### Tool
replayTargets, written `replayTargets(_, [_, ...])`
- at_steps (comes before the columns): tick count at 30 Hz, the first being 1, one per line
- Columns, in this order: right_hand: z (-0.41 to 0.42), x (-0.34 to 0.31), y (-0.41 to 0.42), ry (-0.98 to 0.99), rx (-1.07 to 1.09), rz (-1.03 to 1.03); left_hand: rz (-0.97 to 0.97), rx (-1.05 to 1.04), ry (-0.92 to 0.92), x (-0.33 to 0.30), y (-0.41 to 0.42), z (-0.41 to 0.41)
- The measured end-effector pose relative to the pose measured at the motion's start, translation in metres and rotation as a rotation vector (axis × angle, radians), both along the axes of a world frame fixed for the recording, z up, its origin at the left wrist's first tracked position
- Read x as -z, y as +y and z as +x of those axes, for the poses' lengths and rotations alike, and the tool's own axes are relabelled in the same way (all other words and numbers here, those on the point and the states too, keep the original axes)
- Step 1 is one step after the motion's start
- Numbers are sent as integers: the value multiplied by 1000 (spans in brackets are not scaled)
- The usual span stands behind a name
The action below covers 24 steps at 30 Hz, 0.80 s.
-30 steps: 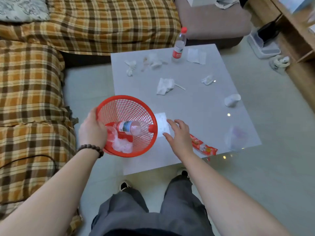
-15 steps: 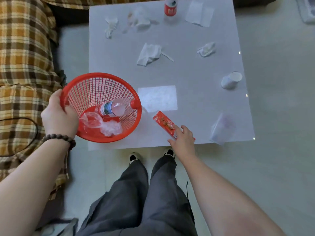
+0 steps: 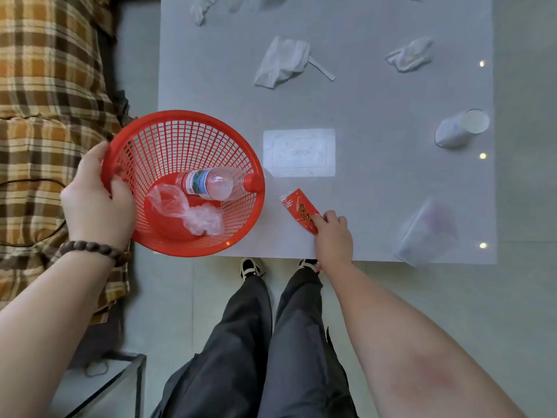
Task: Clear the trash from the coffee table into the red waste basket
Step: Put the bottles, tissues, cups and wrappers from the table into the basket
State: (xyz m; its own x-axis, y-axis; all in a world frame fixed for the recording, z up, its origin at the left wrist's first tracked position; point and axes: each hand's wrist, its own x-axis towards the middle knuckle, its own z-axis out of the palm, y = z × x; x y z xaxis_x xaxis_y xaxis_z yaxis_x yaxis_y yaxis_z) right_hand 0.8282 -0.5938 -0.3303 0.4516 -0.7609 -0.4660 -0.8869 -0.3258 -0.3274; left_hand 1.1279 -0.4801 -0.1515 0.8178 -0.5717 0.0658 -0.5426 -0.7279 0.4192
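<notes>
Two items already lie in the red waste basket (image 3: 184, 182): a plastic bottle (image 3: 211, 184) and a crumpled clear bag (image 3: 193, 214). The left hand (image 3: 96, 200) grips its rim at the counter's (image 3: 376, 182) near edge. Since a moment ago the right hand (image 3: 333, 236) has closed its fingertips on the red wrapper (image 3: 301, 211), so that piece looks ready to go in. Tissues at the far edge are cut off; a clear bag (image 3: 428, 233) is blurred.
</notes>
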Motion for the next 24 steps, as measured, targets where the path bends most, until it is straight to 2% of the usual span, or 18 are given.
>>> replayTargets(7, [-1,-36,-30,-59,81,56,7,-22,33,-22,-9,-14])
replayTargets(10, [4,-71,-36,-174,164,29,3,15,33,-38,-13,-18])
replayTargets(17, [34,-164,-40,-467,214,-93,18,26,25,-75,-19,-25])
replayTargets(20, [61,-197,-37,-564,175,-124,-6,70,67,-83,-23,-29])
replayTargets(24, [100,-224,-23,-592,-42,-154,-47,134,156,-88,-28,-43])
